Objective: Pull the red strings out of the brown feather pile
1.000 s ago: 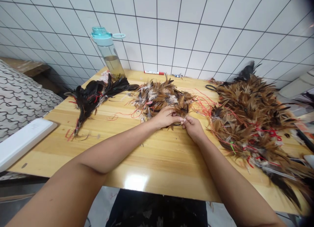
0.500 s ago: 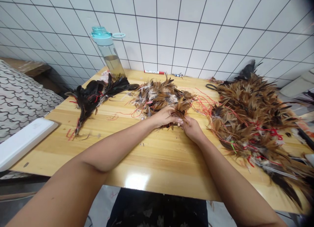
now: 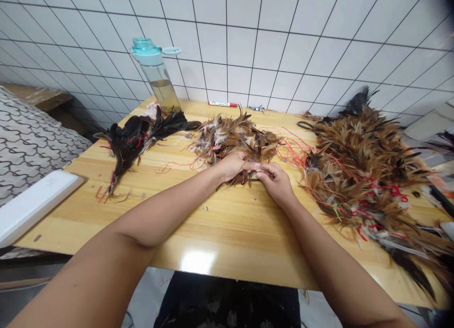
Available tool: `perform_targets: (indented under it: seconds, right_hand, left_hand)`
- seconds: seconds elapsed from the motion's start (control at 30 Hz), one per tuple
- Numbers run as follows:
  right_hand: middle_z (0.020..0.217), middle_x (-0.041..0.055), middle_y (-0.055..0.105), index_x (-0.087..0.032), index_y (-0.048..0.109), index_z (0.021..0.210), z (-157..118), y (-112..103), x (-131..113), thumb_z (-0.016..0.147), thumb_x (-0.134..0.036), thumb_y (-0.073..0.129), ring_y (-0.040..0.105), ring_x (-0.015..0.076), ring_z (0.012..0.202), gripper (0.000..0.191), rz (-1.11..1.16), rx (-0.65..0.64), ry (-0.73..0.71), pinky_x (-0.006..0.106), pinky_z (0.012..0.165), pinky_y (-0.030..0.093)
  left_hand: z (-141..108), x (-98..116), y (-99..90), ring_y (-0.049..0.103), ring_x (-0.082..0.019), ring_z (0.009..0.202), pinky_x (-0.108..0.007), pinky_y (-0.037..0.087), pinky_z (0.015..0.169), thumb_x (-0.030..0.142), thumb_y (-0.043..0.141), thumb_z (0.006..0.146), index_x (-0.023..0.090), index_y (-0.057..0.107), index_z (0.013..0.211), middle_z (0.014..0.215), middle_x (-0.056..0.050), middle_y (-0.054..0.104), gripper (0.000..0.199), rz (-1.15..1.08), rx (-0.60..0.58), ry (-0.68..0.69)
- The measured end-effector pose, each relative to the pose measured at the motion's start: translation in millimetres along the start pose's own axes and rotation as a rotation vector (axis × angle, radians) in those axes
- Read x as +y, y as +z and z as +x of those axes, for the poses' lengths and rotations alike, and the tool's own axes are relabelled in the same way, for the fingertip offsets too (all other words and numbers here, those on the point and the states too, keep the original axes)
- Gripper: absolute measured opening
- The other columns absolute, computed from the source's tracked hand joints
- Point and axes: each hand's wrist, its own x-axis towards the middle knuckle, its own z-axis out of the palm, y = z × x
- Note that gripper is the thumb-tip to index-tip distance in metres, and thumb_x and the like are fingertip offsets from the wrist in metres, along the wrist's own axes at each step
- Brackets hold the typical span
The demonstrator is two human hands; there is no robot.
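Observation:
At the near edge of a loose brown feather pile point(image 3: 244, 134), my two hands meet at the fingertips. My left hand point(image 3: 236, 166) is closed in a pinch on brown feathers point(image 3: 240, 179), whose dark tips stick out below its fingers. Against it, my right hand point(image 3: 278, 180) has thumb and forefinger pressed together at a tiny pale spot; what they pinch is too small to make out. Red threads point(image 3: 292, 150) run from the pile to a larger mass of brown feathers point(image 3: 358, 153) on the right.
Black feathers point(image 3: 131, 136) lie at the left of the wooden table point(image 3: 213, 224). A bottle point(image 3: 156, 72) with a turquoise lid stands behind them. A red and white marker point(image 3: 222, 104) lies by the tiled wall. A white box-shaped object point(image 3: 42, 202) sits at the left edge.
The brown feathers that fanned up between my hands no longer show there. My right fingers have shifted slightly up and left, with their tips now against my left fingertips.

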Motion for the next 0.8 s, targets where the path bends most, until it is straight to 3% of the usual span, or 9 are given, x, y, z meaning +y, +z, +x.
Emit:
perform_targets:
  seconds: [0.17, 0.37, 0.57, 0.8]
  right_hand:
    - [0.069, 0.0034, 0.059, -0.023, 0.069, 0.067, 0.9, -0.2, 2.1, 0.077, -0.034, 0.062, 0.056, 0.0185, 0.071, 0.016, -0.034, -0.065, -0.030, 0.032, 0.069, 0.043]
    - [0.066, 0.0022, 0.058, -0.023, 0.065, 0.060, 1.2, -1.6, 3.8, 0.077, -0.031, 0.060, 0.055, 0.0181, 0.070, 0.019, -0.013, -0.086, -0.027, 0.031, 0.069, 0.043]
    - [0.064, 0.0009, 0.052, -0.022, 0.057, 0.061, 0.1, -2.5, 3.8, 0.082, -0.033, 0.052, 0.052, 0.0172, 0.069, 0.025, 0.022, -0.049, 0.004, 0.030, 0.071, 0.042]
    - [0.057, -0.0008, 0.046, -0.022, 0.054, 0.065, -2.0, -3.3, 2.8, 0.084, -0.042, 0.051, 0.049, 0.0170, 0.067, 0.028, 0.102, -0.050, 0.106, 0.028, 0.063, 0.039]
  left_hand:
    - [-3.5, -3.4, 7.0, 0.055, -0.010, 0.059, -0.022, 0.044, 0.060, 0.032, 0.085, 0.053, 0.010, 0.064, 0.069, 0.058, 0.000, 0.059, 0.034, 0.037, -0.034, 0.101]
    - [-8.3, 1.1, 10.9, 0.061, -0.013, 0.067, -0.026, 0.050, 0.069, 0.028, 0.085, 0.054, 0.009, 0.067, 0.082, 0.072, -0.005, 0.067, 0.038, -0.063, -0.128, 0.035]
    - [-8.0, 3.5, 9.5, 0.063, -0.014, 0.079, -0.030, 0.050, 0.083, 0.027, 0.087, 0.053, 0.009, 0.067, 0.089, 0.084, -0.006, 0.069, 0.044, -0.078, -0.187, 0.093]
    - [-6.3, 5.3, 11.4, 0.054, -0.010, 0.063, -0.024, 0.044, 0.065, 0.039, 0.078, 0.064, 0.008, 0.062, 0.072, 0.066, -0.003, 0.063, 0.035, 0.119, -0.068, 0.210]
